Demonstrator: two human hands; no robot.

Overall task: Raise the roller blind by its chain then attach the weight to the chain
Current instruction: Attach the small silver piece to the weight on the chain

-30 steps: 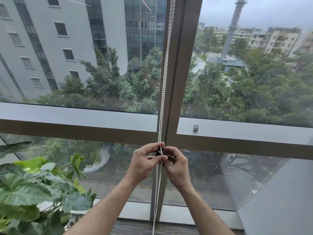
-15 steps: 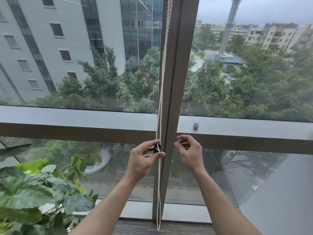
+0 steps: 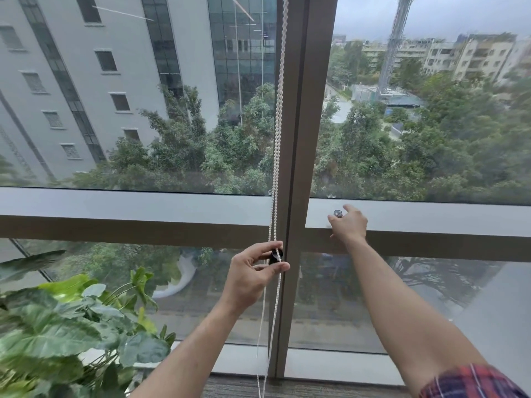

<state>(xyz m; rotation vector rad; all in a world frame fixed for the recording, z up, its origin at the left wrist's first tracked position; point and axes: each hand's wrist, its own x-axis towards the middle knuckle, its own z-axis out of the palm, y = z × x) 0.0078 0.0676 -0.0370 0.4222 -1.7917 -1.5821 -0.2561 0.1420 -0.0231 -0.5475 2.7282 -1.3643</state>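
Observation:
A white beaded chain [image 3: 277, 133] hangs twisted down the left side of the brown window mullion [image 3: 310, 110]. My left hand [image 3: 253, 275] pinches a small black piece [image 3: 275, 255] against the chain at mid-height. Below the hand the chain falls in a loose loop toward the floor. A small silver cylinder [image 3: 338, 213] stands on the grey window ledge [image 3: 431, 216] right of the mullion. My right hand [image 3: 349, 224] reaches over the ledge, its spread fingers around the cylinder, touching or nearly so. The roller blind itself is out of view.
A large leafy green plant [image 3: 66, 326] fills the lower left, close to my left arm. The brown horizontal window bar [image 3: 129, 231] runs across at hand height. Grey carpet [image 3: 301, 390] shows at the bottom. Glass panes lie beyond.
My right hand has left the chain and moved up and right to the silver cylinder on the ledge. My left hand still holds the black piece on the chain.

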